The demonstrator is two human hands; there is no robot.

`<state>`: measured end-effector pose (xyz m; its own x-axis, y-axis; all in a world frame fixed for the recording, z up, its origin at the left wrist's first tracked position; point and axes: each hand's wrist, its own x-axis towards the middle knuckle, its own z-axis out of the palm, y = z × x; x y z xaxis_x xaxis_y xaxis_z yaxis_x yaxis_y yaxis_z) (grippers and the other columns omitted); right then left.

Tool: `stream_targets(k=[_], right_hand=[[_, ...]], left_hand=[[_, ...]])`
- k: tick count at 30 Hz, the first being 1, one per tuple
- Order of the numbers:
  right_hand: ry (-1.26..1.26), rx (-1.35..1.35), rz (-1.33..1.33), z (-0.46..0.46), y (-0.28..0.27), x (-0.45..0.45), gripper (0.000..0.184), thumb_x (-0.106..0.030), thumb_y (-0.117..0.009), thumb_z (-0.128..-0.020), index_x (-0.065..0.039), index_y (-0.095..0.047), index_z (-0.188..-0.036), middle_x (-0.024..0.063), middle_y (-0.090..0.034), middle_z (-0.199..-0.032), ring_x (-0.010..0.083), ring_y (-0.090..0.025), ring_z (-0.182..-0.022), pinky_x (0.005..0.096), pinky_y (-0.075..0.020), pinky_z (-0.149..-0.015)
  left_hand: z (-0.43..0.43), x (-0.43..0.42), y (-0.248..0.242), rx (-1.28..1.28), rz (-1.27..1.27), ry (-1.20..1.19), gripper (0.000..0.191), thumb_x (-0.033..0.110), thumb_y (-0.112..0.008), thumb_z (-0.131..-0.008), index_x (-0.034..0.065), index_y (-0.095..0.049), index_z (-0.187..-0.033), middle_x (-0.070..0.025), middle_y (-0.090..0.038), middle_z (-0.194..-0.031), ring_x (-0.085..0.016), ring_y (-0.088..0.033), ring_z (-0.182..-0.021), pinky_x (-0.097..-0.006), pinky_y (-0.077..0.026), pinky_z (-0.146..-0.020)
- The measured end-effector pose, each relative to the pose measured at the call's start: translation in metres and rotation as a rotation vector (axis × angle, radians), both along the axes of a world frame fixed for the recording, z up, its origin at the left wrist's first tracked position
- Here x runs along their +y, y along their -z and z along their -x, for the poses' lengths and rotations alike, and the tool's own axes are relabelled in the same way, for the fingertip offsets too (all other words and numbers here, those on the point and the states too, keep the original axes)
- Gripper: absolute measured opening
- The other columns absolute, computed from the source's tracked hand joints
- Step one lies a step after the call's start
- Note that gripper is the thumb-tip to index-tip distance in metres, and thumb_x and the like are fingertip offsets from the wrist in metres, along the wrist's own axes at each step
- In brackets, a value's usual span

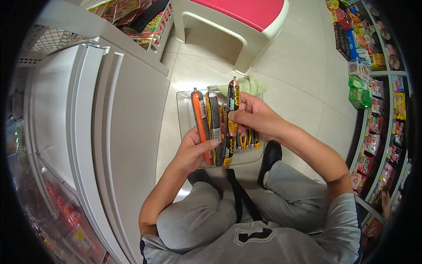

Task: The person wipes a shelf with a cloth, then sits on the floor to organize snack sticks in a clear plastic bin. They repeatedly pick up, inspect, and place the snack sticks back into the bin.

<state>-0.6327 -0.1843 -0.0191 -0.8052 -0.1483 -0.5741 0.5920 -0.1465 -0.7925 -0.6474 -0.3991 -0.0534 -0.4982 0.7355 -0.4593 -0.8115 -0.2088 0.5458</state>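
Observation:
My left hand [195, 150] grips two wrapped sausages side by side: one with an orange stripe [200, 123] and one dark with yellow edges and a printed label [214, 122]. In my right hand [252, 117] is a black and yellow wrapped sausage [233, 99], pinched between thumb and fingers and held upright just right of the others. Beneath both hands a clear plastic bin [184, 99] rests on the tiled floor, with several similar sausages [247, 140] lying in it. My hands hide part of its contents.
A green cloth [252, 86] lies at the bin's far edge. Beyond it stands a white stool with a red top [244, 10]. A white refrigerator door [132, 132] is at left, a basket of packets [160, 29] at upper left. Shelves of packaged snacks [372, 142] line the right; a person's hand [385, 201] shows there.

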Motion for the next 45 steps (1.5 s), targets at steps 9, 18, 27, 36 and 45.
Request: stream_targets(k=[9,18,27,36,45], right_hand=[[0.153,-0.045,0.067,-0.002,0.037,-0.024,0.017,-0.017,-0.069,-0.084,-0.005,-0.057,-0.089,0.0010,-0.059,-0.069,0.0056,-0.050,-0.050,0.0191,-0.0396,-0.045],[0.324,-0.107,0.064,-0.038,0.051,-0.060,0.021,-0.025,-0.056,-0.092,-0.006,-0.051,-0.083,-0.0038,-0.045,-0.061,0.0051,-0.047,-0.051,0.0221,-0.0407,-0.042],[0.211,-0.074,0.040,-0.030,0.045,-0.060,0.015,-0.017,-0.062,-0.088,-0.007,-0.053,-0.083,-0.0020,-0.055,-0.067,0.0052,-0.051,-0.055,0.0192,-0.0395,-0.048],[0.187,-0.029,0.077,-0.022,0.041,-0.068,0.011,-0.012,-0.061,-0.089,-0.006,-0.053,-0.092,-0.0020,-0.056,-0.069,0.0041,-0.050,-0.051,0.0183,-0.0404,-0.045],[0.180,-0.073,0.151,-0.022,0.035,-0.064,0.011,-0.013,-0.059,-0.089,-0.005,-0.051,-0.088,0.0013,-0.060,-0.072,0.0076,-0.057,-0.054,0.0208,-0.0472,-0.047]], left_hand=[[-0.012,-0.013,0.028,-0.078,0.022,-0.021,0.040,0.004,-0.059,-0.086,-0.0003,-0.045,-0.124,-0.0084,-0.060,-0.112,-0.016,-0.060,-0.101,-0.0327,-0.048,-0.091],[-0.031,-0.016,0.034,-0.014,0.165,0.010,0.044,0.000,-0.060,-0.084,0.0038,-0.043,-0.124,-0.0061,-0.061,-0.105,-0.014,-0.060,-0.097,-0.0294,-0.050,-0.083],[-0.032,-0.034,0.023,-0.056,0.024,-0.059,0.053,0.004,-0.058,-0.085,0.0039,-0.032,-0.131,-0.0124,-0.059,-0.112,-0.018,-0.061,-0.099,-0.0322,-0.051,-0.085],[-0.037,-0.043,0.023,-0.022,-0.017,-0.138,0.047,0.013,-0.058,-0.088,0.0008,-0.036,-0.128,-0.0181,-0.061,-0.107,-0.024,-0.065,-0.090,-0.0377,-0.057,-0.075],[-0.038,-0.042,0.019,0.024,0.051,-0.152,0.051,0.003,-0.060,-0.084,0.0036,-0.037,-0.130,-0.0118,-0.060,-0.109,-0.019,-0.063,-0.092,-0.0336,-0.055,-0.078]])
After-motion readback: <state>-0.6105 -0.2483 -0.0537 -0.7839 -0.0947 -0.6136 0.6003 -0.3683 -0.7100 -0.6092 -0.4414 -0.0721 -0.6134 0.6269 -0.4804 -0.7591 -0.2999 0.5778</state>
